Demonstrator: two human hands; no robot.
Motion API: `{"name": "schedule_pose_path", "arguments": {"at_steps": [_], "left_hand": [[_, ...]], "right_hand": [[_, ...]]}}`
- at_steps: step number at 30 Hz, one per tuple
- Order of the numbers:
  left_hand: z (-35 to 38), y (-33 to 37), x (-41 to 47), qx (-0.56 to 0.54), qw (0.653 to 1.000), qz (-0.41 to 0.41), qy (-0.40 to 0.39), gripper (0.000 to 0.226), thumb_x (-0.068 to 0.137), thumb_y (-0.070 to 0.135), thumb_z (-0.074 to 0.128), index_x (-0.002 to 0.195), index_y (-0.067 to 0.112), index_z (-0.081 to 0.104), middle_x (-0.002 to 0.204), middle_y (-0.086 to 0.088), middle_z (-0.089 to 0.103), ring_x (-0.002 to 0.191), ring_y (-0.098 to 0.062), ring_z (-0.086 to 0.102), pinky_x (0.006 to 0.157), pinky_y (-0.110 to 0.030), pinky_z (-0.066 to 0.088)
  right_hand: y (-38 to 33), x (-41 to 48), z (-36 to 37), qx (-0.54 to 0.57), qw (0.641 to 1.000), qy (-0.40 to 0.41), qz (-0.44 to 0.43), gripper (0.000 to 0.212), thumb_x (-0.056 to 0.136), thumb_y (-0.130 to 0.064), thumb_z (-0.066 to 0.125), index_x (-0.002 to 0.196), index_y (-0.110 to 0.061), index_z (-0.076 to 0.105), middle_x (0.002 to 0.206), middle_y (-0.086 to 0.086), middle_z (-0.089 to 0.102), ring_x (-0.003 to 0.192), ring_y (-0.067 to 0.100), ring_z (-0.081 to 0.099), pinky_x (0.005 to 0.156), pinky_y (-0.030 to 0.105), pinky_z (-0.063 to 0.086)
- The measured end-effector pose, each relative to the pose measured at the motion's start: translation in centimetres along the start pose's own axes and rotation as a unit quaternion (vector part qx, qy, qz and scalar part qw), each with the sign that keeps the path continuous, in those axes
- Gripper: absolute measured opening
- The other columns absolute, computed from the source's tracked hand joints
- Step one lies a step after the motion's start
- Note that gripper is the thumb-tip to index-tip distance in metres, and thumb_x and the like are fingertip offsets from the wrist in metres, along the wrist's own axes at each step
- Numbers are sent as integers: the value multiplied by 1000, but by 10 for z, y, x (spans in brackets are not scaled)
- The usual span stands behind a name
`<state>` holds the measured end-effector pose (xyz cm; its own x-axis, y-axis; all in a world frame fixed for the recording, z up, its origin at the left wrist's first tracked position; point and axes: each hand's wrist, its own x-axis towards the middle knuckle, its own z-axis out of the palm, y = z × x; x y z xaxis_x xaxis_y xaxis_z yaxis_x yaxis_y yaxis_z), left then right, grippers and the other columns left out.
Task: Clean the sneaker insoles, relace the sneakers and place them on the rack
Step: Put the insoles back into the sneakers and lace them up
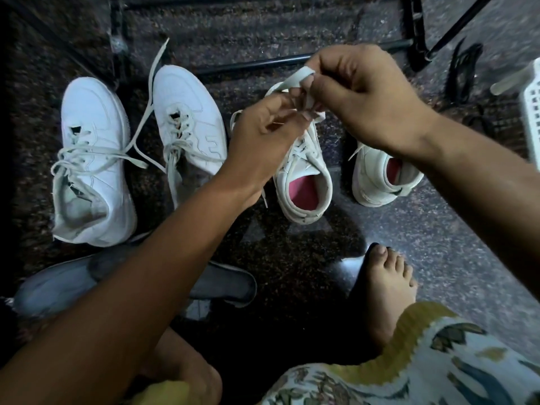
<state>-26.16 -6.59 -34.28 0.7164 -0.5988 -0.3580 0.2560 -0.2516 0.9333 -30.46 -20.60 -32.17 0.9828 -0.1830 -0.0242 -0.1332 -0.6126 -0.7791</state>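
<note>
Crowded floor point(292, 258)! A loose lace point(138, 160) drapes across the gap between the first sneaker point(90, 159) and the second sneaker point(190, 118). A narrow bare lane splits the third sneaker point(304, 182) and the fourth sneaker point(380, 176). Left hand point(263, 133) and right hand point(365, 97) pinch a raised lace point(295, 76) above the third, roofing it. Rack bar point(254, 64) shuts the back; insoles point(228, 283) and a bare foot point(388, 287) hem the open patch in front; a basket point(533, 103) walls the right.

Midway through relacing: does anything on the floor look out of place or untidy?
Yes: the white leather sneaker at far left and its neighbour sit with laces slack and untied, one pale flat lace trailing between them. A grey foam insole lies loose on the dark speckled floor.
</note>
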Motion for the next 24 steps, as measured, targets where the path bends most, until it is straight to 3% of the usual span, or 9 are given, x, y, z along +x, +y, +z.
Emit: {"name": "schedule_pose_path", "arguments": {"at_steps": [5, 11, 14, 17, 21, 24], "left_hand": [[-5, 2, 1, -31, 999, -11, 4, 5, 85, 8, 65, 82, 10, 62, 81, -12, 63, 76, -20, 54, 66, -24, 46], [-9, -4, 2, -72, 997, -16, 14, 13, 91, 13, 60, 78, 13, 58, 68, 2, 61, 70, -10, 60, 72, -26, 53], [-8, -5, 3, -83, 996, -14, 15, 21, 98, 20, 47, 78, 15, 53, 70, 6, 63, 78, -14, 63, 79, -30, 52], [-8, -6, 5, -67, 997, -10, 23, 28, 102, 25, 37, 81, 15, 52, 76, -1, 65, 80, -16, 63, 83, -32, 52], [-4, -7, 7, -117, 992, -23, 34, 28, 103, 26, 31, 83, 14, 46, 81, -9, 57, 69, -15, 58, 74, -29, 54], [-4, -10, 7, -112, 993, -37, -7, 14, 99, 27, 46, 96, 13, 45, 88, -9, 56, 68, -13, 62, 82, -36, 52]], "right_hand": [[0, 0, -1, -5, 1000, -6, -3, 23, 91, -18, 49, 86, -3, 65, 76, 9, 67, 72, 26, 61, 70, 42, 49], [-4, -5, -2, 52, 997, 56, -24, 18, 91, -16, 56, 94, -28, 70, 83, 5, 72, 68, 21, 66, 64, 33, 55], [-4, -6, 1, 128, 989, 65, 30, 15, 89, -13, 56, 90, -12, 72, 74, 14, 69, 56, 19, 64, 58, 37, 57], [-8, -6, 3, 203, 977, 31, 50, 13, 89, -9, 57, 86, 2, 64, 71, 15, 65, 54, 15, 60, 54, 30, 52], [-16, -6, -4, 314, 949, 12, 27, 11, 93, -8, 55, 82, -9, 55, 64, 1, 64, 50, 14, 53, 50, 24, 44], [-17, -7, -8, 367, 929, 20, 37, 10, 94, -8, 54, 84, -10, 53, 69, 1, 65, 57, 16, 56, 57, 30, 47]]}}
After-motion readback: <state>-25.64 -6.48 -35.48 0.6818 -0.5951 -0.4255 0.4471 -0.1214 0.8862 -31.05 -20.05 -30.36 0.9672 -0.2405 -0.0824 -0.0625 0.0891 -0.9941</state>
